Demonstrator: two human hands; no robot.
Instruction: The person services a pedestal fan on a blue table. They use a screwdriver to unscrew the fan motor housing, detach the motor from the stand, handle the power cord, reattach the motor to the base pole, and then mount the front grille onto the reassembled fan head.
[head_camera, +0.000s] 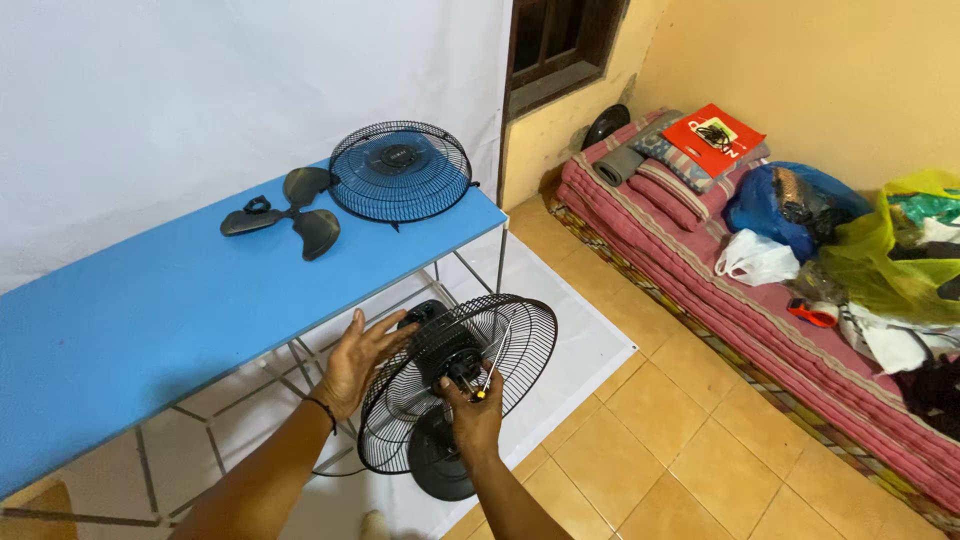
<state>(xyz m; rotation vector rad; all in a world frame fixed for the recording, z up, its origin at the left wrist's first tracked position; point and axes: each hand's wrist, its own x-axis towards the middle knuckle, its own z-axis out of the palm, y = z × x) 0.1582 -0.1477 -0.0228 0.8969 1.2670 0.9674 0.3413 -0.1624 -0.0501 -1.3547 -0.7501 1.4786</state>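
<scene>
A black fan with its rear wire guard and round base stands on the floor beside the blue table. My left hand rests with spread fingers on the guard's left rim and the motor housing. My right hand is closed on a thin screwdriver whose tip points at the motor's centre. On the table lie a dark fan blade and the front wire guard.
A white sheet covers the floor under the table; tan tiles lie to the right. A striped mattress along the wall carries plastic bags, folded cloth and a red packet. A dark window frame is in the corner.
</scene>
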